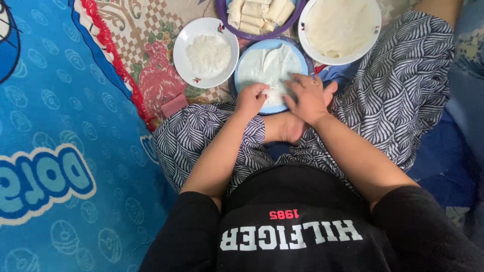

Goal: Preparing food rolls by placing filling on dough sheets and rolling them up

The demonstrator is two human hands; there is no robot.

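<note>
Overhead view of a seated person, legs crossed in patterned trousers, working at a blue plate [302, 58] set on the floor covering just before the knees. On the plate lies a thin white wrapper sheet [267, 65]. The left hand [250, 99] is curled, its fingertips pinched on the near edge of the wrapper; the right hand [308, 98] lies just beside it, fingers bent and pressed down on the same near edge, a ring on one finger. Left of the plate, touching or nearly so, stands a white bowl [187, 38] holding a white shredded filling [208, 54]. Beyond the plate, a purple-rimmed dish [222, 12] carries finished pale rolls [257, 15]. To its right, a white plate [302, 30] bears a stack of unused wrappers [338, 25]. A blue patterned blanket [55, 126] covers the left.
</note>
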